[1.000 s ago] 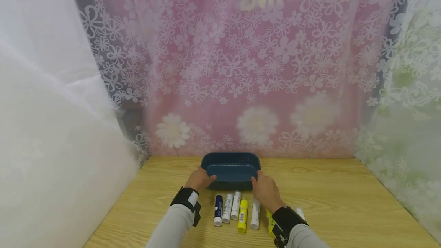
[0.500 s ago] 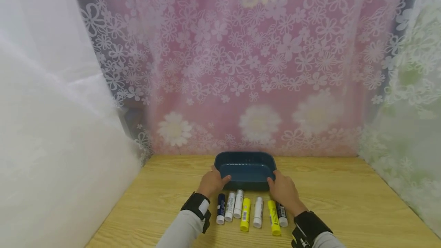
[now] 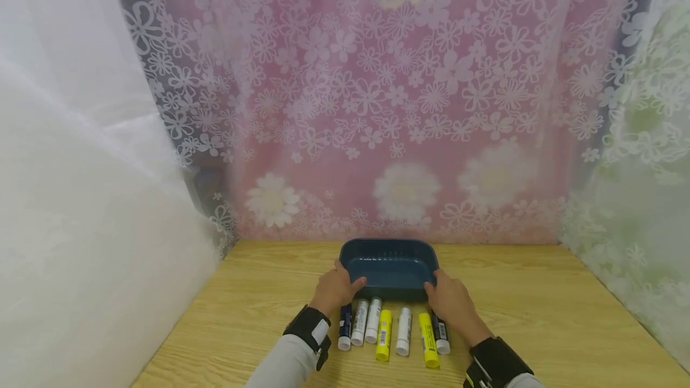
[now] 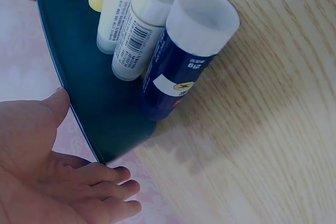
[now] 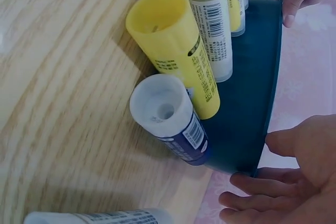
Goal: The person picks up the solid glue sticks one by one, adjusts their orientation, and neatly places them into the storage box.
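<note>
A dark teal plastic tray [image 3: 389, 293] stands on the table behind a row of glue sticks. My left hand [image 3: 333, 289] grips its left end, thumb at the rim and fingers outside the wall. At the right end my right hand [image 3: 451, 299] holds it the same way. Along the tray's near side lie several glue sticks: a dark blue one [image 4: 176, 72] at the left, white ones [image 3: 403, 331], yellow ones [image 3: 428, 340], and a dark one with a white end [image 5: 181, 135] near my right hand. No contents show in the tray's visible interior.
Another white stick [image 5: 100, 217] lies apart on the wooden table [image 3: 259, 316], at the right wrist view's lower edge. A pink flowered curtain [image 3: 334, 106] hangs behind the table, with pale sheets [image 3: 81, 196] at the sides.
Both hands have shifted the tray to the right along the glue sticks, then slightly nearer. The dark stick at the right, hidden earlier by my right hand, now shows. The sticks stay put.
</note>
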Demonstrator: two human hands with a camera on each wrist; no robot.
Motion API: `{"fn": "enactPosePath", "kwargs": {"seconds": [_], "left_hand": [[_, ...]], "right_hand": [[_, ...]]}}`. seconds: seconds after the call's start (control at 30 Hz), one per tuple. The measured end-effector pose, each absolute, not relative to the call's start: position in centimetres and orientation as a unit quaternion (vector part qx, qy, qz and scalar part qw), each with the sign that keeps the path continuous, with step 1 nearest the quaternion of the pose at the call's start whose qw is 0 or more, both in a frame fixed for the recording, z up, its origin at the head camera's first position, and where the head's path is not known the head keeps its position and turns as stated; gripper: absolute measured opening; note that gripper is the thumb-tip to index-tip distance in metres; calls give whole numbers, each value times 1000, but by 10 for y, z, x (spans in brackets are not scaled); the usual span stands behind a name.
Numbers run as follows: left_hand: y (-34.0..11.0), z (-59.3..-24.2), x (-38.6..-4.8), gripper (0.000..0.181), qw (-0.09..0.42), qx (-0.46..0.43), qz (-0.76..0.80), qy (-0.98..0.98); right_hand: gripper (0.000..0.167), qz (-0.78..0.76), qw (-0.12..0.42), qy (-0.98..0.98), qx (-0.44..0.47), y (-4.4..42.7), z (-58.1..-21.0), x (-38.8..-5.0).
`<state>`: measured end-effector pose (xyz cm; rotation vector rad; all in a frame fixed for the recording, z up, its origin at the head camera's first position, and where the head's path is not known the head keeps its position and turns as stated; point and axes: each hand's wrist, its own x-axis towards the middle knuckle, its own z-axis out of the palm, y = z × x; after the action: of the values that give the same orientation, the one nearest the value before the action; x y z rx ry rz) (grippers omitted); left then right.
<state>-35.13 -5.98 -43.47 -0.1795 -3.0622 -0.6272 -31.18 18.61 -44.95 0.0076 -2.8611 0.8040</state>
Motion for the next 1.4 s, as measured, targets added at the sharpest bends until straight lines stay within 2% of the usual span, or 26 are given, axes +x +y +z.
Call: {"fn": "enactPosePath", "kwargs": {"seconds": [0.63, 0.97, 1.27, 1.4], "left_hand": [[-60, -438, -342, 89, 3, -72, -189, -979], [-62, -440, -339, 89, 20, -74, -230, -970], [-68, -447, -344, 89, 20, -84, -321, -943], [-73, -454, -351, 97, 13, -83, -370, -925]], "right_hand": [[49, 251, 28, -967, -2, 185, -433, -301], [49, 255, 8, -967, -1, 188, -433, -302], [51, 263, 24, -965, -3, 187, -436, -301], [51, 264, 28, -964, -8, 188, -438, -301]]}}
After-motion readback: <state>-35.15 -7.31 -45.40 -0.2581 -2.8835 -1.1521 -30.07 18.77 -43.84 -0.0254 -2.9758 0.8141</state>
